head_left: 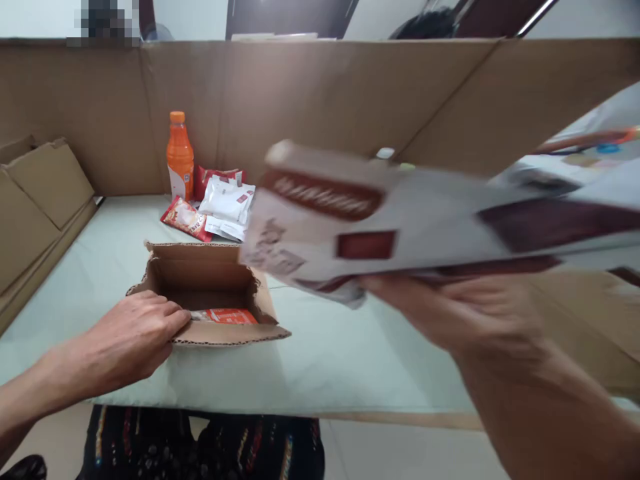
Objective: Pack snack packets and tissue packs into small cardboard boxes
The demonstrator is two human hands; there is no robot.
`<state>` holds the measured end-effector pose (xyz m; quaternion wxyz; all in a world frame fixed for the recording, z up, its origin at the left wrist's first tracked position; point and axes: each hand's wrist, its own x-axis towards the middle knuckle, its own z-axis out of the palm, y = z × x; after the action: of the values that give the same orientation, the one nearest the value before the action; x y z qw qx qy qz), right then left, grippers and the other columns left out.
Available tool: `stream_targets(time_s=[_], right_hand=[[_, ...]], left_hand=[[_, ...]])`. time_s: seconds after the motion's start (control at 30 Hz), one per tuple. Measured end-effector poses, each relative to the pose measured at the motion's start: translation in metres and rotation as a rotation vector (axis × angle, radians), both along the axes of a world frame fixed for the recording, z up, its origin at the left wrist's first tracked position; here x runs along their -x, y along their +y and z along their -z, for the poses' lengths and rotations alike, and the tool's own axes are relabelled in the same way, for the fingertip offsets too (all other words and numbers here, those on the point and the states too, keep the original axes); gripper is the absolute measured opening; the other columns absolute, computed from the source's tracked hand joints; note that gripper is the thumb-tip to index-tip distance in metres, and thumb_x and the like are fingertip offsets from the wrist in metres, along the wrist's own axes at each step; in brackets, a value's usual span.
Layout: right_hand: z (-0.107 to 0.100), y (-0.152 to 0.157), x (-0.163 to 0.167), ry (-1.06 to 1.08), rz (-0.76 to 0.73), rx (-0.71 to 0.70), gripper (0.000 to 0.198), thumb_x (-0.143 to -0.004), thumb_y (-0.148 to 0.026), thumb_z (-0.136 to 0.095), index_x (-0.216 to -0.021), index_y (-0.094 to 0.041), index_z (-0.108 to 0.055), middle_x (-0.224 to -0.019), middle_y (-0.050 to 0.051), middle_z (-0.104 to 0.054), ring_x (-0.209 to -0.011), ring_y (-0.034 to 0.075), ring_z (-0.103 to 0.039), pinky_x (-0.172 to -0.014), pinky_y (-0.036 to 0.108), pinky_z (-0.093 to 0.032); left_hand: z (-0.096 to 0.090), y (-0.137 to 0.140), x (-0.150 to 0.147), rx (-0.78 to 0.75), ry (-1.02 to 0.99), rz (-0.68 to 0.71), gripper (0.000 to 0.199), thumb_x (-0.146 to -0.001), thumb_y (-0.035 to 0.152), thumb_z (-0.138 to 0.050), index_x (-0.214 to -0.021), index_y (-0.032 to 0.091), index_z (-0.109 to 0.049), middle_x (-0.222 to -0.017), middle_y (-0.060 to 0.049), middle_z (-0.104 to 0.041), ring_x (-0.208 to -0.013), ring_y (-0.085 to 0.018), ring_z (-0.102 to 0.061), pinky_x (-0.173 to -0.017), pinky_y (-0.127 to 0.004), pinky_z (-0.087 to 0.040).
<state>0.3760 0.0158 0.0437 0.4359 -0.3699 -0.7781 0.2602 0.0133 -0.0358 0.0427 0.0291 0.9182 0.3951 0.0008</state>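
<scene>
My left hand (135,330) is closed on the near left edge of an open cardboard box (205,270) standing on the table. Inside the box lies an orange-and-white packet (230,316), partly hidden by the near flap. To the right, my right hand (470,313) grips a large white bag with dark red print (420,220) from below. The bag is held in the air, blurred by motion, and its left end reaches over the box's right side. Most of my right fingers are behind or under the bag.
Behind the box stand an orange drink bottle (180,160), a red snack packet (186,219) and white packets (229,200). A tall cardboard wall (320,100) closes off the back. Folded cardboard (43,207) stands at the left. Beyond the wall, a person's dark hair (425,24) shows.
</scene>
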Motion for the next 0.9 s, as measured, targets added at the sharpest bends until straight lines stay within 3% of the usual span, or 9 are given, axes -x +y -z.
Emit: stream_targets(time_s=[0.1, 0.17, 0.27, 0.37, 0.47, 0.6, 0.7, 0.8, 0.9], right_hand=[[-0.031, -0.003, 0.067, -0.205, -0.225, -0.103, 0.022, -0.097, -0.023, -0.054, -0.108, -0.026, -0.074, -0.092, 0.001, -0.078, -0.078, 0.019, -0.071, -0.070, 0.033, -0.058], [-0.039, 0.003, 0.100, -0.483, -0.266, -0.082, 0.025, -0.093, -0.015, -0.050, -0.104, -0.022, -0.072, -0.082, 0.001, -0.075, -0.066, 0.015, -0.064, -0.061, 0.027, -0.049], [-0.039, 0.011, 0.133, -1.014, -0.221, 0.047, 0.022, -0.089, -0.010, -0.051, -0.097, -0.018, -0.070, -0.078, 0.005, -0.074, -0.064, 0.017, -0.062, -0.058, 0.028, -0.038], [-0.029, 0.017, 0.154, -1.294, -0.280, 0.095, 0.020, -0.094, -0.018, -0.055, -0.103, -0.014, -0.072, -0.086, 0.013, -0.077, -0.076, 0.025, -0.070, -0.062, 0.031, -0.040], [-0.017, 0.025, 0.167, -1.311, -0.352, 0.077, 0.025, -0.096, -0.019, -0.055, -0.114, -0.013, -0.071, -0.098, 0.016, -0.079, -0.090, 0.028, -0.074, -0.069, 0.032, -0.044], [-0.008, 0.038, 0.171, -1.283, -0.385, 0.125, 0.029, -0.096, -0.013, -0.056, -0.121, -0.013, -0.069, -0.102, 0.015, -0.080, -0.093, 0.027, -0.075, -0.070, 0.031, -0.045], [-0.009, 0.037, 0.164, -1.206, -0.458, 0.114, 0.026, -0.096, -0.017, -0.061, -0.120, -0.014, -0.071, -0.110, 0.015, -0.080, -0.097, 0.028, -0.075, -0.074, 0.033, -0.049], [-0.020, 0.034, 0.144, -0.934, -0.497, 0.035, 0.026, -0.095, -0.020, -0.065, -0.119, -0.016, -0.074, -0.115, 0.013, -0.080, -0.101, 0.025, -0.075, -0.079, 0.032, -0.053], [-0.032, 0.061, 0.119, -0.545, -0.309, -0.031, 0.023, -0.101, -0.027, -0.057, -0.108, -0.020, -0.077, -0.097, 0.005, -0.081, -0.083, 0.017, -0.073, -0.074, 0.028, -0.054]], left_hand=[[0.003, 0.001, 0.001, 0.006, 0.021, -0.028, 0.020, -0.085, 0.009, -0.052, -0.091, 0.019, -0.069, -0.090, -0.009, -0.076, -0.085, -0.028, -0.074, -0.082, -0.042, -0.056], [0.004, 0.001, 0.003, -0.001, -0.022, -0.040, 0.025, -0.083, 0.010, -0.055, -0.101, 0.019, -0.069, -0.097, -0.010, -0.077, -0.092, -0.030, -0.074, -0.086, -0.044, -0.056], [0.004, 0.000, 0.009, 0.013, -0.065, -0.058, 0.031, -0.082, 0.008, -0.056, -0.108, 0.020, -0.068, -0.105, -0.010, -0.077, -0.100, -0.029, -0.072, -0.090, -0.043, -0.056], [0.005, -0.002, 0.013, 0.059, -0.044, -0.069, 0.022, -0.082, 0.007, -0.055, -0.096, 0.020, -0.067, -0.094, -0.007, -0.074, -0.090, -0.027, -0.071, -0.085, -0.041, -0.056], [0.006, -0.003, 0.013, 0.025, -0.071, -0.103, 0.023, -0.081, 0.006, -0.055, -0.097, 0.019, -0.066, -0.097, -0.008, -0.070, -0.090, -0.028, -0.068, -0.082, -0.045, -0.058], [0.008, -0.002, 0.013, -0.109, -0.229, -0.139, 0.039, -0.078, 0.007, -0.057, -0.115, 0.017, -0.063, -0.116, -0.013, -0.062, -0.100, -0.029, -0.065, -0.081, -0.043, -0.059], [0.010, 0.003, 0.015, -0.173, -0.257, -0.096, 0.052, -0.079, 0.007, -0.058, -0.129, 0.018, -0.058, -0.135, -0.016, -0.057, -0.118, -0.032, -0.062, -0.091, -0.044, -0.059], [0.014, 0.007, 0.019, -0.044, -0.202, -0.042, 0.050, -0.080, 0.006, -0.058, -0.127, 0.022, -0.060, -0.132, -0.012, -0.064, -0.117, -0.030, -0.064, -0.097, -0.044, -0.056], [0.014, 0.010, 0.020, 0.134, -0.169, -0.034, 0.031, -0.085, 0.008, -0.057, -0.110, 0.024, -0.065, -0.107, -0.005, -0.072, -0.098, -0.025, -0.069, -0.090, -0.039, -0.056]])
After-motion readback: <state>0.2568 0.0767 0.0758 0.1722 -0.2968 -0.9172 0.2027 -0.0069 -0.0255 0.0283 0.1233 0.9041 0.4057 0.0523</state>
